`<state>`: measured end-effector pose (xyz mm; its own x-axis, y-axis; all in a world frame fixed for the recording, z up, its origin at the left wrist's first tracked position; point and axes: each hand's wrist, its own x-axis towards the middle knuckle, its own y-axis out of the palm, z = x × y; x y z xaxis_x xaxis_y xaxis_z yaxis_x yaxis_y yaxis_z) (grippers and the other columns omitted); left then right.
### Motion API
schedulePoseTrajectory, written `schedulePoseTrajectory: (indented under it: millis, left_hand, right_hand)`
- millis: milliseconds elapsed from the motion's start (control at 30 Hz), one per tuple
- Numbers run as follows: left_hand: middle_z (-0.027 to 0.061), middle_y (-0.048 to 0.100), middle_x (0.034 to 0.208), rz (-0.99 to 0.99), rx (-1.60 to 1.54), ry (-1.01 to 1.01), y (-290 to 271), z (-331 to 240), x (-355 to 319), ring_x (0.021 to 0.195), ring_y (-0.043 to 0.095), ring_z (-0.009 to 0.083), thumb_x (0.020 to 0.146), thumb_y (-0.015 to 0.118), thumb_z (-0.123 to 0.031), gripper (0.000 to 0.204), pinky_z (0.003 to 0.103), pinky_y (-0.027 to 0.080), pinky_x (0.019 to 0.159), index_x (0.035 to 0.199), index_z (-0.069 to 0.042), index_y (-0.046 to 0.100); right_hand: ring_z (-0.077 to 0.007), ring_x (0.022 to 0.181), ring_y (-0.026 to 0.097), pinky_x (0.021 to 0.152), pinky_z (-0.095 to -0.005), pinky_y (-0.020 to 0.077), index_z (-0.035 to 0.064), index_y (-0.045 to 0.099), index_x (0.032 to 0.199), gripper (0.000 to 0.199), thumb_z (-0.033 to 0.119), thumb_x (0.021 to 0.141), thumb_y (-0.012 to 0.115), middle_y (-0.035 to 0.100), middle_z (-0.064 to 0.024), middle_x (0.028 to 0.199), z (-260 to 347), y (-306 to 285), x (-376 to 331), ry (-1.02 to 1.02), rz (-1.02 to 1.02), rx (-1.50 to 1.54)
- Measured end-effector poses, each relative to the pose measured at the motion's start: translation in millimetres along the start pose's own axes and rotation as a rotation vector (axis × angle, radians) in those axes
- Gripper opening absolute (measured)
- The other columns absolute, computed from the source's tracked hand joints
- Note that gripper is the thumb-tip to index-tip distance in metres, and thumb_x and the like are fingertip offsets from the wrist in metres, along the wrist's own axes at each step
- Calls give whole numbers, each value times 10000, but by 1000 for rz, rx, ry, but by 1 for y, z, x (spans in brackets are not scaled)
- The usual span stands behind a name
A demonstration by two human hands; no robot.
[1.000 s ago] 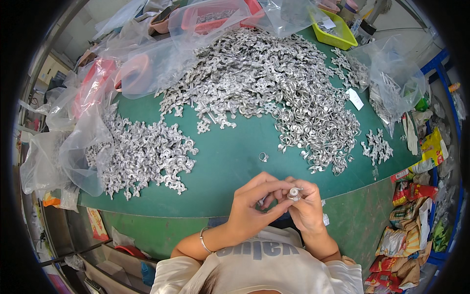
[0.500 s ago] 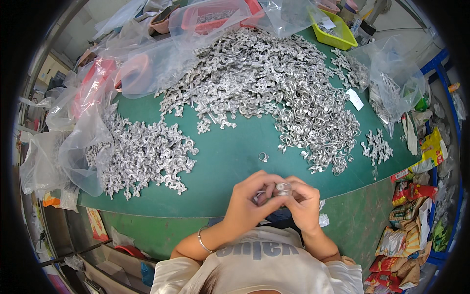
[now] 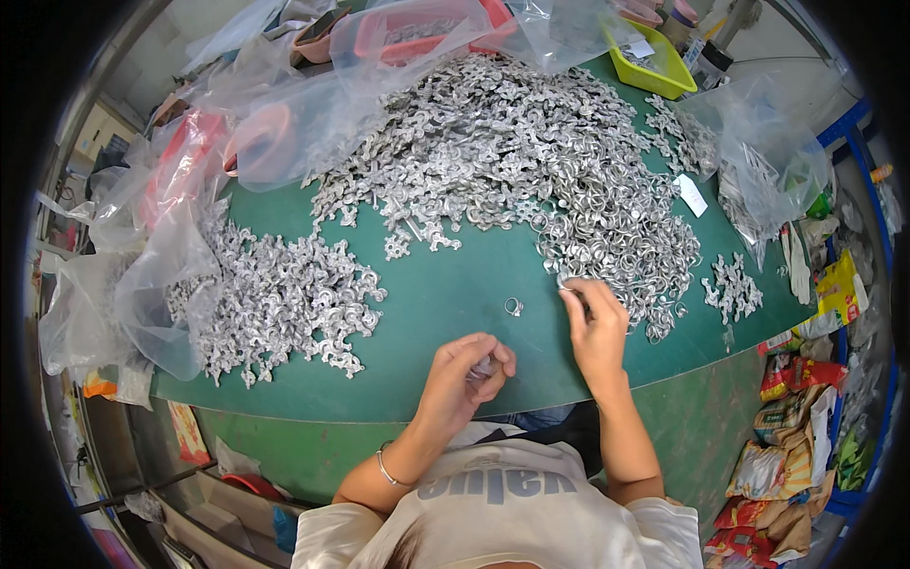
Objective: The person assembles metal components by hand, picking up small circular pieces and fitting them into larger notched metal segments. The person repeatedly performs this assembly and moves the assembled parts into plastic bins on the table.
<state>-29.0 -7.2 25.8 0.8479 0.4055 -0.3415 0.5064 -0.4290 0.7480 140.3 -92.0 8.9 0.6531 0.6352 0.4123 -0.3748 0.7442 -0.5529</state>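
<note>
My left hand (image 3: 452, 379) is curled near the table's front edge, closed around small silvery metal parts (image 3: 482, 368) that show between the fingers. To its right, my right hand (image 3: 599, 327) reaches over the lower left side of a pile of metal rings (image 3: 621, 237). Its thumb and fingertips pinch a small metal ring, mostly hidden by the fingers. One loose ring (image 3: 514, 306) lies on the green tabletop (image 3: 436, 289) between both hands. Beyond, a large heap of silvery cast pieces (image 3: 464, 142) adjoins the ring pile.
At the left spreads another heap of cast pieces (image 3: 284, 303), beside clear plastic bags (image 3: 161, 313). A small cluster of pieces (image 3: 733, 287) sits at the right. Red (image 3: 408, 43) and yellow (image 3: 654, 71) baskets stand at the back. A white paper tag (image 3: 691, 195) lies near the rings.
My hands were together over a metal part; now they are apart. The right hand has moved up and right to the ring pile, the left slightly left with parts in it.
</note>
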Motion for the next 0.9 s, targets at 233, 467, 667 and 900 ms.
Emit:
schedulePoseTrajectory:
  millis: [233, 467, 667, 900]
  left_hand:
    - [54, 599, 820, -68, 153, 24, 12, 11, 9, 528, 414, 62, 884, 475, -98, 204, 187, 287, 427, 1026, 7, 578]
    - [28, 574, 855, -86, 211, 35, 16, 13, 10, 536, 400, 44, 855, 523, -50, 214, 173, 264, 426, 1060, 1, 561]
    - [22, 558, 857, -105, 269, 12, 14, 16, 10, 510, 386, 35, 856, 538, -73, 262, 169, 245, 407, 1106, 3, 523]
    - [27, 538, 904, -148, 298, 32, 15, 15, 12, 501, 376, 34, 845, 552, -73, 339, 170, 248, 408, 1166, 0, 470]
  right_hand:
    - [-276, 677, 578, 596, -333, 463, -4, 599, 819, 94, -20, 730, 626, 581, -118, 812, 9, -19, -12, 1, 1, -18]
    - [-285, 750, 564, 625, -346, 461, -13, 588, 808, 103, -53, 715, 605, 571, -123, 833, 5, -20, -7, -193, -76, -134]
    - [-211, 672, 565, 580, -290, 451, -19, 607, 850, 132, -74, 731, 595, 579, -112, 842, 13, -22, -9, 103, 19, 216]
    - [-112, 705, 560, 593, -216, 456, -27, 580, 944, 192, -96, 767, 556, 590, -83, 848, -7, -15, -20, 177, 13, 262]
